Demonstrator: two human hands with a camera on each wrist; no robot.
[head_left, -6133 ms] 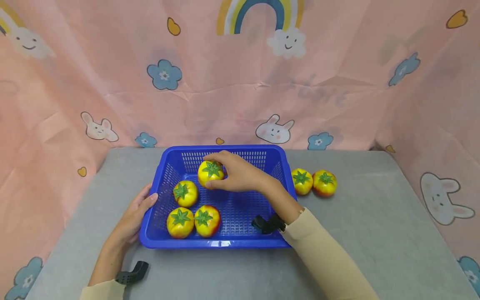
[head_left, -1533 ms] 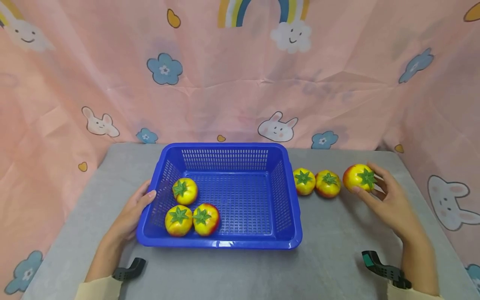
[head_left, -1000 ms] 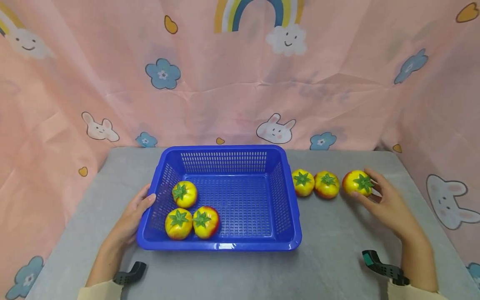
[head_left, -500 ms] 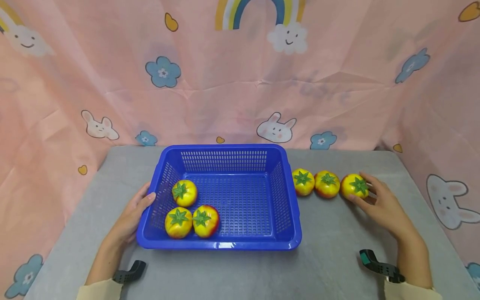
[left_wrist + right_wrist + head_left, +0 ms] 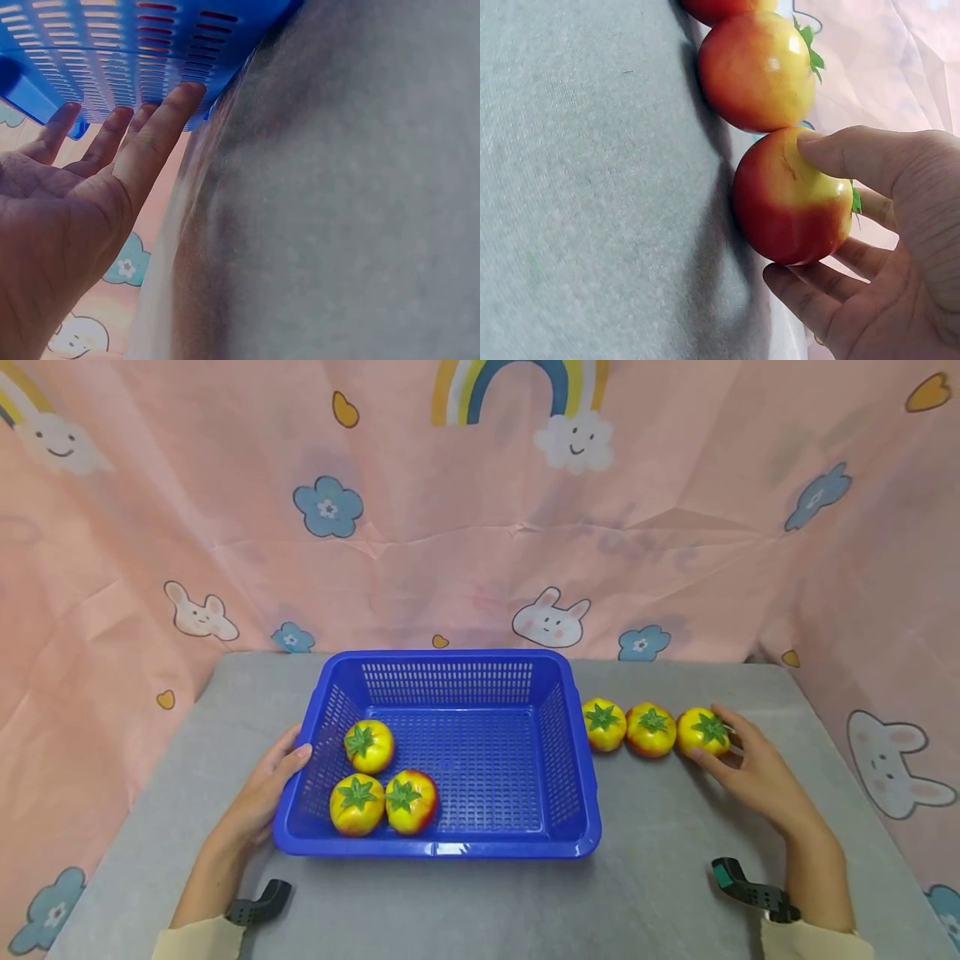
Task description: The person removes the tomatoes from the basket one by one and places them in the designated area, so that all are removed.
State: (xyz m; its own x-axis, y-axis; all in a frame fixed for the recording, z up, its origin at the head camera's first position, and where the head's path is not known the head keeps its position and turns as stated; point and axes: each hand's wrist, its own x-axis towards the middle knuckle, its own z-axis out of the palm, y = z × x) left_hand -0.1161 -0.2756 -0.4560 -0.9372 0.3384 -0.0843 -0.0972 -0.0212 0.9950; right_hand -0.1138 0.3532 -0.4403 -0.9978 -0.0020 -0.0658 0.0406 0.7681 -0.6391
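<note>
My right hand (image 5: 757, 768) holds a yellow-and-red toy tomato (image 5: 787, 202) with a green star-shaped leaf top, thumb on one side and fingers on the other. This toy tomato is at the right end of a row, against the middle toy tomato (image 5: 651, 730); another toy tomato (image 5: 603, 725) sits beside the basket. My left hand (image 5: 262, 789) rests against the left side of the blue plastic basket (image 5: 438, 849). In the left wrist view its fingers (image 5: 150, 150) reach out fairly straight to the slotted wall.
Three more toy tomatoes lie inside the basket at its left: one toward the back (image 5: 370, 747), one at the front left (image 5: 357, 806) and one beside it (image 5: 412, 802). Grey cloth covers the table (image 5: 675, 852). A pink patterned curtain (image 5: 450, 560) rises behind and at both sides.
Earlier my right hand held a toy tomato inside the basket. Since then it has carried one to the right end of the outside row, lowered it and slid it left. My left hand stays put.
</note>
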